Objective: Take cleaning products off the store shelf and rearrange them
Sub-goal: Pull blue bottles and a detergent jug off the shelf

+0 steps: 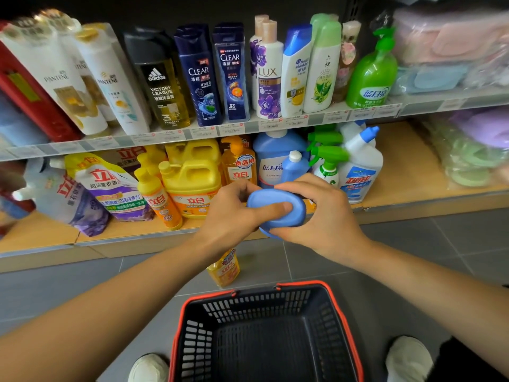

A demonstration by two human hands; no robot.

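Both bare forearms extended forward and converging at centre. Left hand (234,213) curled around the near-left side of a blue bottle (276,209), thumb laid flat across its smooth oval end face. Right hand (322,213) closed over the bottle's right side, fingers wrapped beneath and thumb over the top. Bottle clamped between both hands, held in the air in front of the lower shelf (413,186), oval end turned toward the camera; plain glossy blue plastic, no label visible on the exposed face.

Directly below the hands, on the grey tiled floor (413,244): an orange bottle (224,270) with partly hidden red characters, and nearer still a dark basket (264,332) with red rim and perforated walls. Pale shoes at either side of the basket.

Just beyond the hands, lower shelf: yellow jug (192,177) marked 立白; orange pump bottle (239,161) reading 食品用 and 立白; large blue jug (271,158) marked 蓝月亮; green-trigger spray bottle (327,164); white bottle (360,172) with blue cap reading 超威. Left of the left hand: refill pouch (110,186) printed 立白 超洁薰衣香.

Above the hands, upper shelf, readable left to right: PANTENE (110,78), adidas VICTORY LEAGUE (162,84), two CLEAR 清扬 bottles (199,78), LUX (268,75), head & shoulders (296,73), green pump bottle (371,75) marked 蓝月亮. Price tags along the shelf edge too small to read.
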